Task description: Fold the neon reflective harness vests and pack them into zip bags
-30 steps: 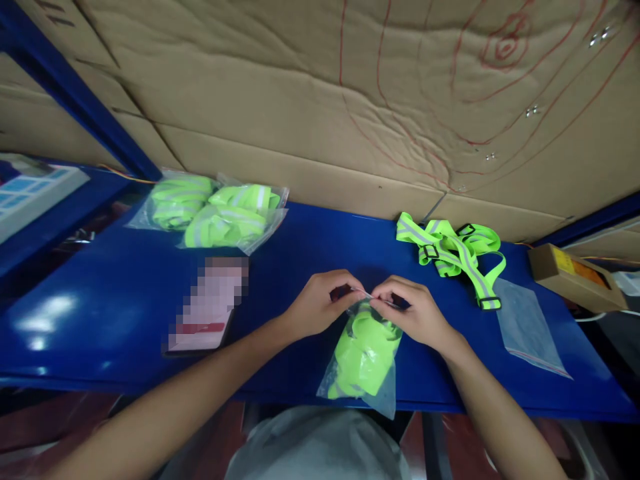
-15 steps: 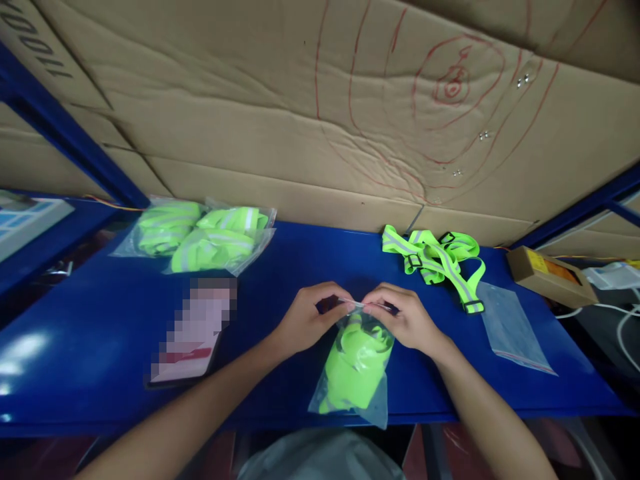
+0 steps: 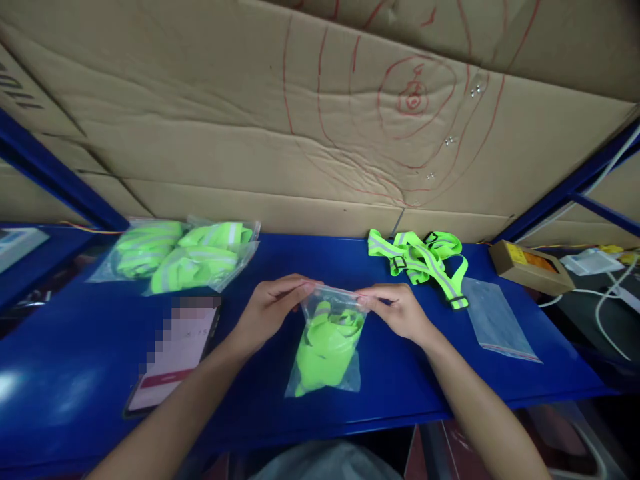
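A clear zip-lock bag (image 3: 353,380) hangs between my hands, with a folded neon-green reflective strap (image 3: 327,347) inside it. My left hand (image 3: 273,307) pinches the left corner of the bag's top edge. At the right corner, my right hand (image 3: 397,310) pinches the same edge, so the top is stretched flat between them. Right of my hands lies a loose neon-green reflective strap (image 3: 430,263) with black buckles. A flat zip-lock bag (image 3: 500,323) with nothing visible in it rests beside that strap.
Several bagged green straps (image 3: 195,263) lie at the back left of the blue table (image 3: 400,400). A phone (image 3: 173,360) is near my left forearm. A small cardboard box (image 3: 530,267) and white cables (image 3: 600,313) are at the right. Cardboard (image 3: 200,133) walls the back.
My hands have moved apart along the bag's top, from close together at its middle to the two corners. The view has shifted slightly.
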Motion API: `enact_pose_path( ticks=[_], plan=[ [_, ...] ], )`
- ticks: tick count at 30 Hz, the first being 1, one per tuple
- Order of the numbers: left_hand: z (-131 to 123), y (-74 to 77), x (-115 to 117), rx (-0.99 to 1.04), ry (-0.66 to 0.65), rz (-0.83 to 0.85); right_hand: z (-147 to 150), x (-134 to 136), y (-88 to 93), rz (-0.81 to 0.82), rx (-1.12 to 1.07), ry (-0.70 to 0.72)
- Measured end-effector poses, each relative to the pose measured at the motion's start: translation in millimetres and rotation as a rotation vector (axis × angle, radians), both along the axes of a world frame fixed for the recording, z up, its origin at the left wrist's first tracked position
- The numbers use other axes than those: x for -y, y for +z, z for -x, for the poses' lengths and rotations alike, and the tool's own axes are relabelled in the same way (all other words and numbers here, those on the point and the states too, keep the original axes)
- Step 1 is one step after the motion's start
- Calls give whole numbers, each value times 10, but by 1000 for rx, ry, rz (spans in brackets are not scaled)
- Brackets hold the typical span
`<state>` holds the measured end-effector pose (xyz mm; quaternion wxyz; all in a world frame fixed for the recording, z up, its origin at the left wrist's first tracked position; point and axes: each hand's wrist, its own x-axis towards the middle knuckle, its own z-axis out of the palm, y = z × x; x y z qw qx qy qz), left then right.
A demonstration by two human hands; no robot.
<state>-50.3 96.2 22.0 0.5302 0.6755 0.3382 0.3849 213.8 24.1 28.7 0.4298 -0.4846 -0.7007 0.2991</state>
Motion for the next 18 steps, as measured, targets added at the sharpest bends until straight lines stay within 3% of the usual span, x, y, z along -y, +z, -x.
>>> enact_pose_path(
  ticks=[4,7,10,13,18],
  plan=[
    [26,-72,-89,86,251,87,-90,-25,-22,-34,111,-52],
    [102,-125,-259,269,495,129,-227,-71,-49,-136,350,-206],
    [170,-178,-391,356,613,92,-306,-114,-91,-178,542,-269],
    [145,-225,-350,191,607,-93,-309,-120,-98,-162,584,-236],
    [-77,-221,13,-260,377,-605,-360,-89,15,-138,605,-267]
  ],
)
